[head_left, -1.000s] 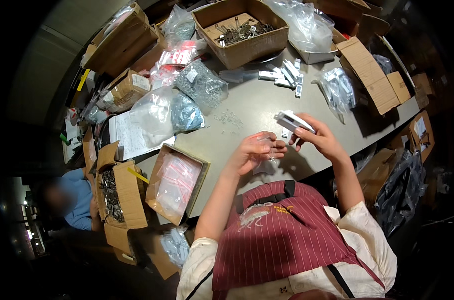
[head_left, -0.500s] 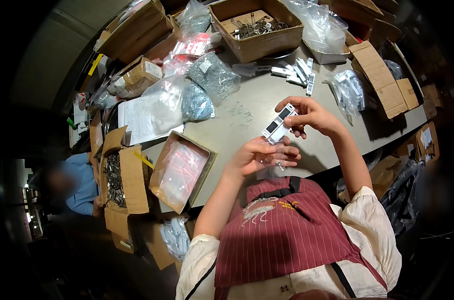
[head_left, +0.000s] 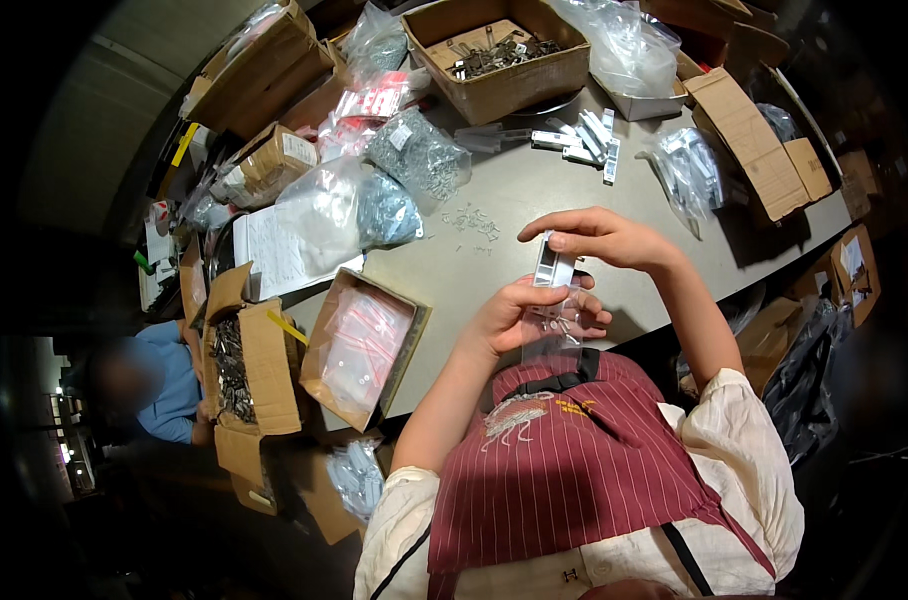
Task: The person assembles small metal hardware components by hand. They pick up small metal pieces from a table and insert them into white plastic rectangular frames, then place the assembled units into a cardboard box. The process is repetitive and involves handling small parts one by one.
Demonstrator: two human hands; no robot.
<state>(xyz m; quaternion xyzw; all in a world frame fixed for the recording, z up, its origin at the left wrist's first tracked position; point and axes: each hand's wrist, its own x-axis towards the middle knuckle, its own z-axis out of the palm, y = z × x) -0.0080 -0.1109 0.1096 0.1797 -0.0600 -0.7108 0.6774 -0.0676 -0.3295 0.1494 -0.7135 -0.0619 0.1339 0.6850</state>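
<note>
A white, block-shaped part [head_left: 553,268] with dark panels stands nearly upright over the mouth of a small clear plastic bag [head_left: 552,347]. The top end of the part is gripped by my right hand [head_left: 614,241], its fingers closed over it. Below, my left hand [head_left: 512,312] pinches the bag, its thumb across the part's lower end. Small metal screws show through the plastic. How far the part sits inside the bag is hidden by my fingers.
Similar white parts [head_left: 586,137] lie at the back of the table. Loose screws [head_left: 471,222] are scattered left of my hands. An open box of flat bags [head_left: 359,340] stands at left, near a carton of metal pieces [head_left: 236,375]. Another person [head_left: 164,385] is at far left.
The white part has turned more upright and moved down against the bag's mouth. My right hand has shifted slightly left and lower with it; the bag hangs more openly below my left hand.
</note>
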